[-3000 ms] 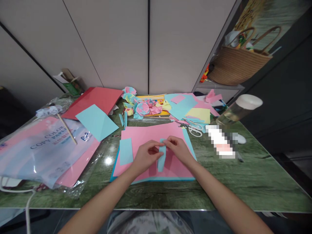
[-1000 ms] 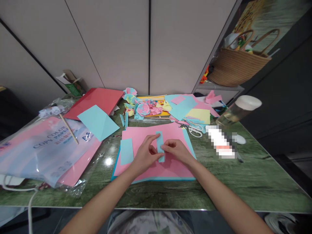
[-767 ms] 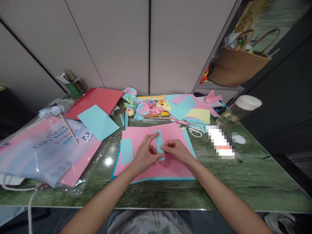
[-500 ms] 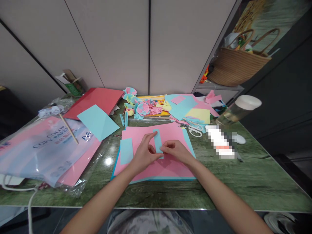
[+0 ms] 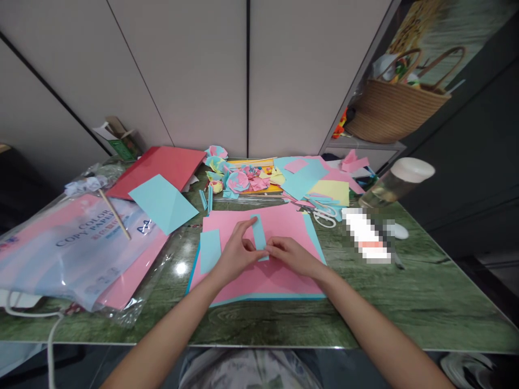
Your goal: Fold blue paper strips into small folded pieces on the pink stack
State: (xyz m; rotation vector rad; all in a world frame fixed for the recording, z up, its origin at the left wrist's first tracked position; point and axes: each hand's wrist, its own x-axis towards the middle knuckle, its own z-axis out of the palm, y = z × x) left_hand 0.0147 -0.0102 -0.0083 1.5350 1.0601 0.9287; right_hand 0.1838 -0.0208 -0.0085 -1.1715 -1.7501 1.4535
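A narrow strip of light-blue paper (image 5: pixel 259 231) is held between my two hands, above a stack of pink paper (image 5: pixel 284 281). My left hand (image 5: pixel 237 251) grips it by its left side, index finger at the top end and thumb near the bottom. The fingertips of my right hand (image 5: pixel 290 254) pinch its lower right edge, close to my left thumb. To the left of my left hand, a wider light-blue paper piece (image 5: pixel 210 251) lies on the pink sheets. Blue sheets show at the stack's edges.
Paper flowers (image 5: pixel 238 181) and coloured scraps (image 5: pixel 306 175) lie behind the stack, with white-handled scissors (image 5: pixel 324 217) at its upper right. A bag of colour copy paper (image 5: pixel 81 243) covers the left side. A lidded bottle (image 5: pixel 395 183) stands on the right.
The blue strip and my left hand have shifted slightly left. My right fingertips have moved a little left and down along the strip's edge.
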